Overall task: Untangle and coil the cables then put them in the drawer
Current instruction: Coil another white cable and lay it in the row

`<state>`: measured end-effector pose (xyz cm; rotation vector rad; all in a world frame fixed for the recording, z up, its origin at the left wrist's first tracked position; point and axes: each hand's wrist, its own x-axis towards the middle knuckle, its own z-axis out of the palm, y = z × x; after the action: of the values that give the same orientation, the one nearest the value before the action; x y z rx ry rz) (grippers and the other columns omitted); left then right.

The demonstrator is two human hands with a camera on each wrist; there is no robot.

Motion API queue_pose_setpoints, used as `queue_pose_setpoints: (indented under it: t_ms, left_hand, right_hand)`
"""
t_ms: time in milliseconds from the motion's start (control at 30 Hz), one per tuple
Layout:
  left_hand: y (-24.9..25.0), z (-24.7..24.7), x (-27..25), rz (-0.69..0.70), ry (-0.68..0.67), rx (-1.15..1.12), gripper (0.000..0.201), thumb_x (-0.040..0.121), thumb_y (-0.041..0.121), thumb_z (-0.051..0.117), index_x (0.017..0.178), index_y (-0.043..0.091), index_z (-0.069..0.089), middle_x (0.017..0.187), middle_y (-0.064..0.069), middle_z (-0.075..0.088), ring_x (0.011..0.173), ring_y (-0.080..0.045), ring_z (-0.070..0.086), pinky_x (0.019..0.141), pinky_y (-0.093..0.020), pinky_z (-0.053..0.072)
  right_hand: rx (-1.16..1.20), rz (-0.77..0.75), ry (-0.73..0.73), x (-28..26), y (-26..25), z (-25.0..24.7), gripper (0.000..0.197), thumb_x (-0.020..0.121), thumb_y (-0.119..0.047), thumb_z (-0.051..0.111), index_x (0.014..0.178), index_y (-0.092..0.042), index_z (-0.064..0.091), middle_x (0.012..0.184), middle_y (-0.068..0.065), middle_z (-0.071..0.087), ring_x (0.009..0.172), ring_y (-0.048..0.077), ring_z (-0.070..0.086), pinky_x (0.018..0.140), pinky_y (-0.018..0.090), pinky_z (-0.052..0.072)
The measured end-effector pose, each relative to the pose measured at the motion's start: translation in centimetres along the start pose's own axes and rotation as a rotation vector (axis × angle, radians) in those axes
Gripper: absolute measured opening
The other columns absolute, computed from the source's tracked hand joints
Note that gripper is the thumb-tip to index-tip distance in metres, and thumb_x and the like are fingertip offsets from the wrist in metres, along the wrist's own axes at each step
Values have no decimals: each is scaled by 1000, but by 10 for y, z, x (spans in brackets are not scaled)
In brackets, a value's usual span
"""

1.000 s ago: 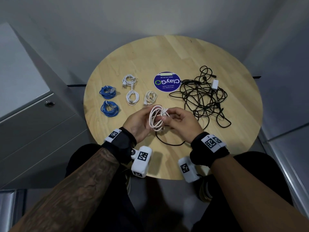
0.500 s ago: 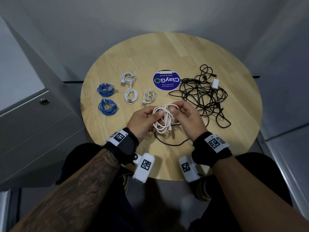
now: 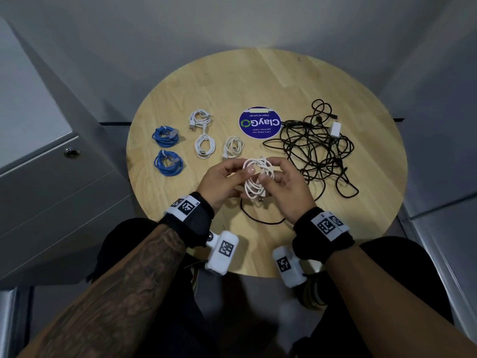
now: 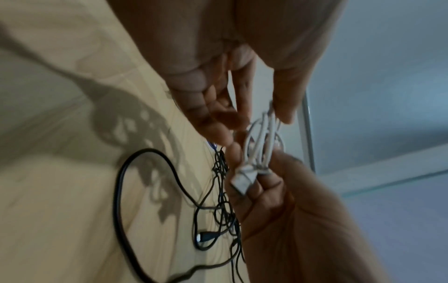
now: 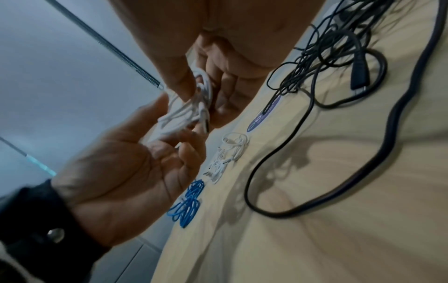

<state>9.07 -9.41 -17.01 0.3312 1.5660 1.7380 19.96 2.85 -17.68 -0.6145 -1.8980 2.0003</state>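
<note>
Wooden round table, grey walls.

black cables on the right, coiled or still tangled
Still tangled: the black cables sprawl in loose crossing loops on the table, unlike the neat blue coils.

I see a round wooden table carrying two blue coils centre-left, three white coils, a purple sticker, and tangled black cables right.

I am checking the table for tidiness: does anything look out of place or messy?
Yes: the black cables lie in a loose tangle on the right side of the table, while the blue and white ones on the left are already coiled.
</note>
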Motion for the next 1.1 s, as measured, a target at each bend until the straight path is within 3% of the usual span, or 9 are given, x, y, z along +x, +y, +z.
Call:
queue_pose_setpoints:
  t_ms: [100, 233, 333, 467, 600, 667, 800, 933, 1100]
  left_hand:
    - [2, -3, 1, -31, -54, 7, 26, 89, 13, 66, 114, 5, 65, 91, -10, 70, 76, -19, 67, 61, -30, 55]
    - [2, -5, 0, -55, -42, 24, 21, 89, 18, 66, 104, 4, 66, 85, -9, 69, 70, -20, 63, 52, -26, 50]
    - [1, -5, 0, -55, -18, 53, 15, 90, 18, 65, 99, 6, 66, 76, -4, 68, 61, -14, 57, 47, -23, 39]
    - [1, -5, 1, -44, 2, 117, 10, 89, 17, 67, 92, 6, 66, 69, -4, 65, 50, -10, 44, 43, -20, 35]
    - [-2, -1, -1, -57, -44, 155, 10, 90, 13, 66, 89, 4, 63, 67, -12, 62, 42, -10, 46, 41, -21, 39]
    - [-3, 1, -3, -83, -105, 133, 9, 91, 13, 63, 90, 4, 61, 63, -9, 63, 43, -11, 48, 43, -22, 41]
    - [-2, 3, -3, -87, -139, 56, 8, 91, 10, 63, 88, 4, 59, 64, -13, 63, 43, -14, 45, 46, -24, 43]
    - [-1, 2, -1, -51, -78, 64, 9, 91, 6, 63, 86, 2, 56, 63, -12, 67, 42, -16, 44, 47, -26, 43]
    - [-3, -3, 1, -5, 11, 118, 14, 89, 10, 66, 87, 0, 57, 64, -18, 63, 43, -19, 49, 50, -27, 46]
  right_hand:
    - [6, -28, 16, 2, -3, -5, 25, 95, -1, 60, 114, -17, 64, 105, 3, 72, 89, 9, 70, 80, 29, 57]
    - [-11, -1, -18, 4, 0, -6, 24, 98, -15, 59, 118, -24, 69, 110, 2, 74, 103, 22, 70, 92, 42, 55]
    - [-6, 82, -48, 5, -3, -5, 22, 100, -21, 56, 117, -23, 70, 103, 5, 75, 94, 23, 71, 84, 45, 57]
    - [-75, 17, 2, 4, -5, -5, 16, 95, -26, 65, 108, -18, 71, 95, 1, 74, 85, 12, 70, 72, 26, 54]
    - [-108, 24, 62, 8, -3, -11, 3, 91, -18, 70, 88, -16, 71, 81, 5, 69, 74, 16, 63, 69, 29, 52]
    - [-80, 86, 74, 10, -4, -15, 5, 90, -14, 70, 85, -14, 72, 83, 12, 71, 74, 18, 64, 71, 35, 54]
    - [-45, 156, 69, 12, -6, -20, 8, 89, -14, 69, 89, -7, 73, 82, 9, 73, 71, 16, 65, 66, 28, 52]
    - [-124, 108, 92, 11, -8, -20, 8, 91, -14, 68, 89, -8, 72, 76, -1, 69, 65, 4, 61, 60, 17, 48]
    - [-403, -51, -7, 9, -5, -19, 17, 86, -37, 72, 97, -25, 70, 77, 0, 61, 69, 8, 52, 69, 25, 45]
